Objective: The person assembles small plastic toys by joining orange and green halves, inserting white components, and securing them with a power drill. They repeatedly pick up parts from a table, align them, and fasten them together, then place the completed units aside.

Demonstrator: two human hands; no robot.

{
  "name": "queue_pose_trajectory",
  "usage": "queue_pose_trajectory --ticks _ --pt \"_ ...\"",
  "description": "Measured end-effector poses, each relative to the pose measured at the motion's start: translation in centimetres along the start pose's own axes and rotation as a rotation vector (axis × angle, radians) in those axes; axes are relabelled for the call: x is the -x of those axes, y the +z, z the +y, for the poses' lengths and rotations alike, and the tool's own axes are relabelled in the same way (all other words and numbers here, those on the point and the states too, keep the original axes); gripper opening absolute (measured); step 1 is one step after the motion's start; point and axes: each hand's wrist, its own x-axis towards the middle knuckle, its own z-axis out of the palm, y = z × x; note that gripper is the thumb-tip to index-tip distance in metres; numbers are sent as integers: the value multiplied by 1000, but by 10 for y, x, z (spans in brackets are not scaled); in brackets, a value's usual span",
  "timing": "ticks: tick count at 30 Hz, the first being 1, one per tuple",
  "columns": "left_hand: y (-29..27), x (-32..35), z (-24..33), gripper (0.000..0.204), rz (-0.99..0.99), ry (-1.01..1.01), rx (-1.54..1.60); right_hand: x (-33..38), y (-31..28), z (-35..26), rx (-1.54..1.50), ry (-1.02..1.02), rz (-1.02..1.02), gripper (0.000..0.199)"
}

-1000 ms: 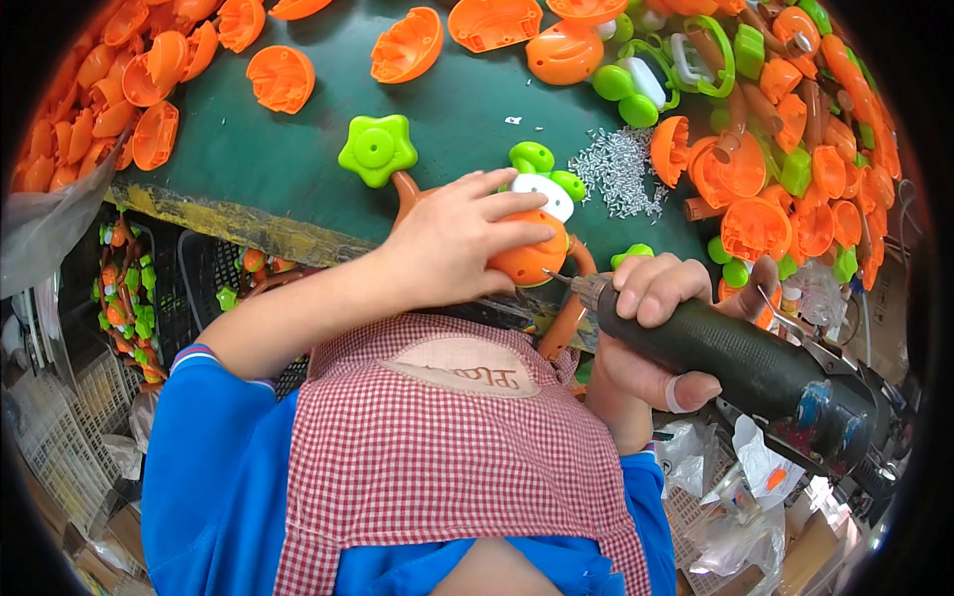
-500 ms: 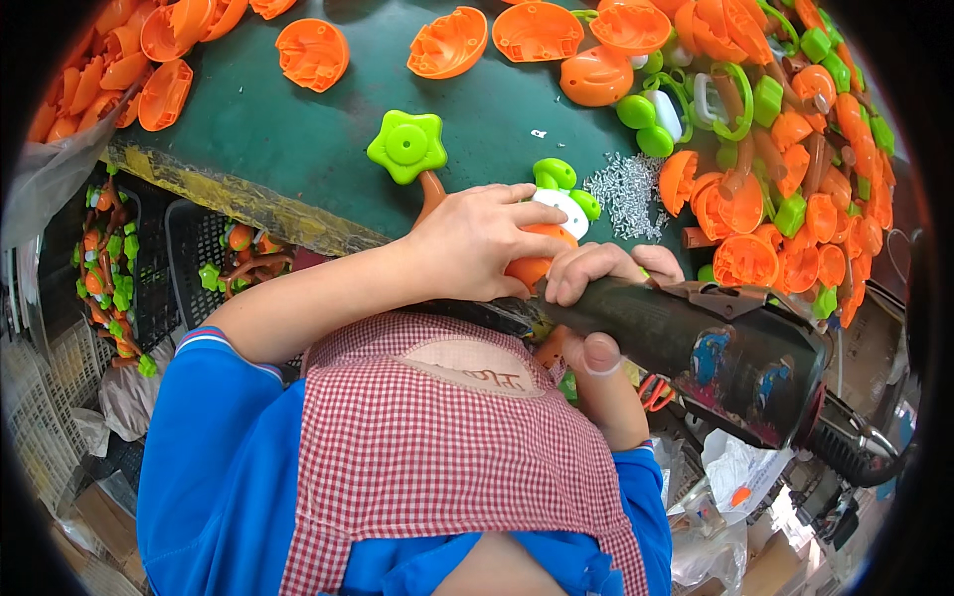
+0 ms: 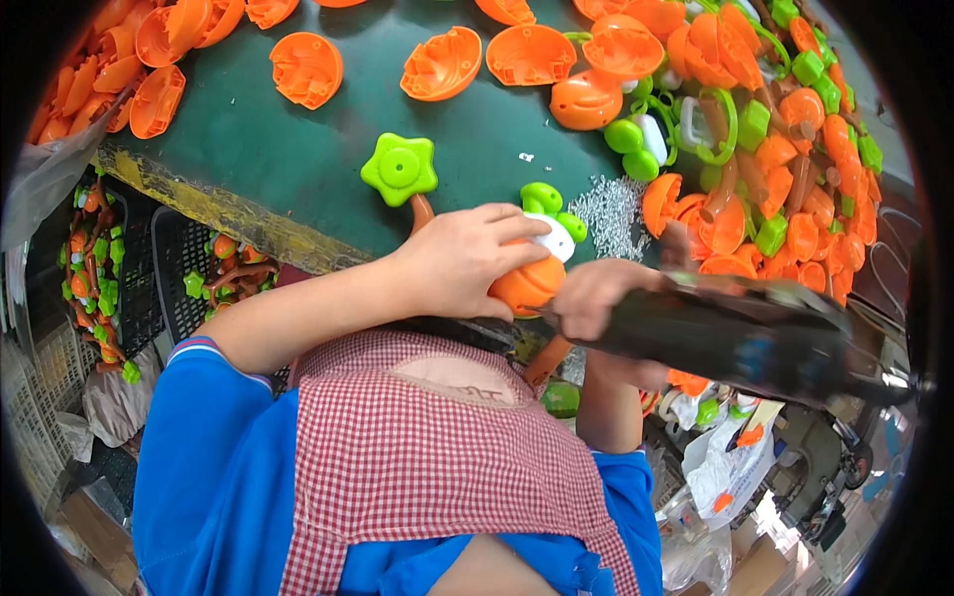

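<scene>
My left hand (image 3: 452, 260) is closed over a plastic toy near the table's front edge. The toy shows an orange rounded body (image 3: 527, 286), a white part with green knobs (image 3: 543, 204) and a brown stem with a green star (image 3: 399, 169). My right hand (image 3: 594, 296) grips a dark, cylindrical power screwdriver (image 3: 711, 343), blurred by motion, its tip end close to the orange body. Whether the tip touches it I cannot tell. Below, a brown stick (image 3: 548, 360) and a green piece (image 3: 561, 399) show partly beside the apron.
Loose small screws (image 3: 609, 212) lie beyond the toy. Orange half shells (image 3: 442, 64) stand along the green table (image 3: 248, 149). Piles of orange, green and brown parts (image 3: 775, 189) fill the right side. Dark baskets (image 3: 189, 260) hold similar toys at left.
The screwdriver and my right hand have swung, the tool now lying more level and smeared. More of the orange body shows between my hands. The whole view has shifted slightly.
</scene>
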Motion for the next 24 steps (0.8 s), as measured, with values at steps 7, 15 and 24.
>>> queue_pose_trajectory --ticks 7,15,24 --pt "-5 -9 2 48 29 39 27 -56 -67 57 464 -268 366 90" --pt "-6 -34 -23 22 306 -154 -97 -46 -64 27 246 -229 258 71" --pt "-3 -32 -18 19 262 81 -90 -28 -21 -2 186 -322 162 87"
